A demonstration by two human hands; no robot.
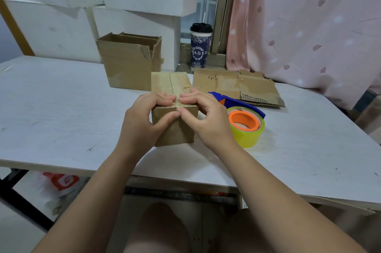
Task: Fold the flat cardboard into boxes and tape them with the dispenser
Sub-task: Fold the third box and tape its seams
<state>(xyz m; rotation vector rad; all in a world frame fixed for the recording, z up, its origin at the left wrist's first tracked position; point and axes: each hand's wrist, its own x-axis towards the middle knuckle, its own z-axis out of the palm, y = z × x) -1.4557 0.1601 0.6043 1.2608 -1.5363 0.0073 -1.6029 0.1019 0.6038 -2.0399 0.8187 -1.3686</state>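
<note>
Box (177, 133) gripped at its near top edge by left hand (142, 117) and right hand (206, 117), apparently smoothing tape (187, 106) flat.

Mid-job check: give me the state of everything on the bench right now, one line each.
small box: closed, top seam taped, standing on table
left hand: fingers on its top edge, thumb pressing its front
right hand: same hold, beside the left
tape dispenser: lying on table, untouched
flat cardboard: unfolded, lying flat
open box: upright, top open
cup: upright, lid on
</note>
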